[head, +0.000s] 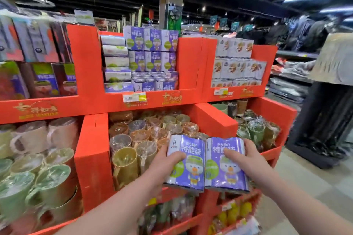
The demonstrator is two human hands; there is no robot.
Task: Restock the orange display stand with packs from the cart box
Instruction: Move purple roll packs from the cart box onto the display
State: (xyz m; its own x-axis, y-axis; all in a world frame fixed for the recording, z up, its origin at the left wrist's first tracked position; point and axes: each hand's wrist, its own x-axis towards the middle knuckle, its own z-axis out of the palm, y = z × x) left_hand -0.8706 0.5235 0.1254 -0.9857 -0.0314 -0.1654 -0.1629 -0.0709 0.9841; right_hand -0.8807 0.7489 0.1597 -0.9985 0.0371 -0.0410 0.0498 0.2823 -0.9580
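Observation:
I hold two purple-and-white packs side by side in front of the orange display stand. My left hand grips the left pack, thumb across its front. My right hand grips the right pack the same way. Both packs hover above the middle bin of wrapped cups. More packs of the same kind are stacked in the stand's upper middle compartment. The cart box is out of view.
Wrapped mugs fill the lower left bin and plastic cups the middle one. White packs fill the upper right compartment. Dark clothing racks stand to the right beside a tiled aisle floor.

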